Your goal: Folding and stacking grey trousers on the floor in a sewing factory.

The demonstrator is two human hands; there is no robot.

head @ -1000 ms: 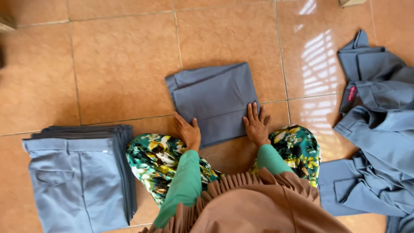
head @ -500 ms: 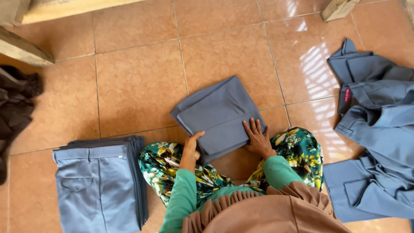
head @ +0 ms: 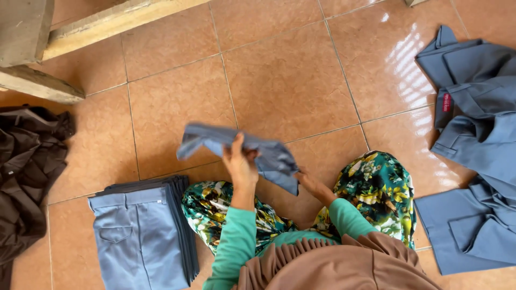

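grey folded trousers (head: 242, 147) are up off the floor, near the knees. left hand (head: 240, 164) grips them tight; right hand (head: 313, 185) holds underneath. neat stack (head: 142, 233) sits left, done. loose pile (head: 473, 145) waits right.

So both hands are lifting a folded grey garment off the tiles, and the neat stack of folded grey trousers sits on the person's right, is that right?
Not quite. The head view shows the stack of folded grey trousers on the person's left, not right. The rest holds: left hand and right hand lift the folded grey garment off the tiles.
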